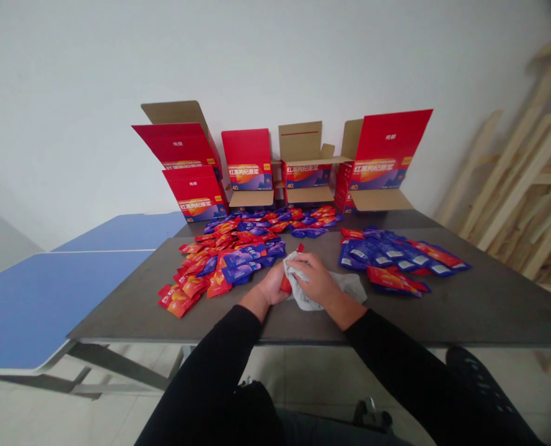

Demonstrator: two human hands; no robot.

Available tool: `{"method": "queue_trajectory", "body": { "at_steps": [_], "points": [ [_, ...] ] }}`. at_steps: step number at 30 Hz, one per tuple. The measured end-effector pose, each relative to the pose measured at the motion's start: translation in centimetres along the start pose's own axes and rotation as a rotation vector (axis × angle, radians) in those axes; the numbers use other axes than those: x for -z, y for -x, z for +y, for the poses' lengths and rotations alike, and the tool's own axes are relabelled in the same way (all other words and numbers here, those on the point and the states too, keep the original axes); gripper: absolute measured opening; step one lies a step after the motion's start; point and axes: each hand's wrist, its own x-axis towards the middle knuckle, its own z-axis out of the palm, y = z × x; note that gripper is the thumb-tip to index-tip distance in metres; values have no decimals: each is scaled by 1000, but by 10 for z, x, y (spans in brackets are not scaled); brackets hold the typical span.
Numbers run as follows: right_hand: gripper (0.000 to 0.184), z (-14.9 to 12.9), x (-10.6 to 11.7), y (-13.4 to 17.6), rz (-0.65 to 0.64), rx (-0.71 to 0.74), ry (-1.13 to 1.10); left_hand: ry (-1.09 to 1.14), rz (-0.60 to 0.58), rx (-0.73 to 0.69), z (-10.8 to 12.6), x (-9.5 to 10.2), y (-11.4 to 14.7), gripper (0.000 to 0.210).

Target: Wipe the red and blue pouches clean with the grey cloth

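Observation:
My left hand [272, 286] is closed around a red pouch [286, 284], most of it hidden by my fingers and the cloth. In my right hand [319, 280] is a light grey cloth [305, 301], pressed against the pouch; its loose end trails on the table to the right. Left of my hands spreads a heap of red pouches [194, 266] and purple pouches [243, 255]. To the right lies a second pile, mostly purple pouches [387, 251], with a red pouch [393, 279] at its near side.
Red cartons with raised flaps stand along the back: a stacked pair [196, 192] at the left, then a carton [247, 170], another [307, 175] and one at the right [382, 164]. A blue table [89, 272] adjoins the dark table [131, 303]. Wooden frames [530, 179] lean at the right.

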Motion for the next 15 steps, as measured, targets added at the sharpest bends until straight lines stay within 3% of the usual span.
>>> {"method": "queue_trajectory", "body": {
  "at_steps": [6, 12, 15],
  "points": [
    [37, 11, -1, 0, 166, -168, 18, -100, -45, 10, 0, 2, 5, 40],
    [34, 20, 1, -1, 276, -269, 26, -162, -62, 56, 6, 9, 9, 14],
    [30, 29, 3, -3, 348, -336, 51, -111, -78, 90, 11, 10, 11, 17]
  ]
}}
